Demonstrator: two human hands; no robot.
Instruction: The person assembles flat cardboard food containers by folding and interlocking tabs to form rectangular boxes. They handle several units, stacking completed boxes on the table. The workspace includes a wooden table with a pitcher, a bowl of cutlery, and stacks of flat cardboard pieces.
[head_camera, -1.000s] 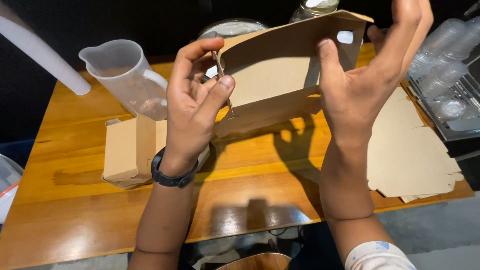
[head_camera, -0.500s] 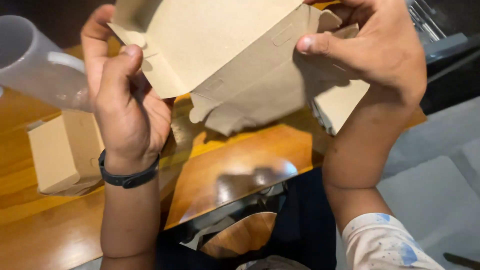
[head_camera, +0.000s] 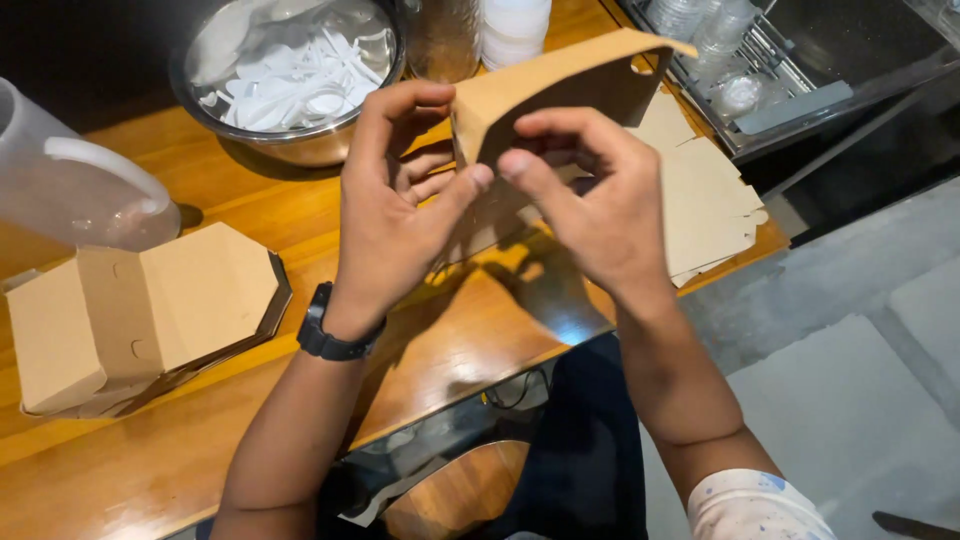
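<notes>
We hold a brown cardboard box blank (head_camera: 560, 90) above the wooden table (head_camera: 250, 220), pinched in both hands: left hand (head_camera: 395, 195) gripping its near edge, right hand (head_camera: 590, 200) closed on the same fold. At nine o'clock lies a folded box (head_camera: 140, 320); at eleven, a steel bowl (head_camera: 290, 70) of white plastic cutlery.

Count, head view: two hands, left (head_camera: 395, 195) and right (head_camera: 590, 205), centre frame. One cardboard blank (head_camera: 560, 85) held between them. One folded cardboard box (head_camera: 140, 315), lower left. One steel bowl (head_camera: 300, 145) of white plastic cutlery, too many to count. One clear jug (head_camera: 80, 195), left edge. One stack of flat blanks (head_camera: 710, 210), right; number unclear.
</notes>
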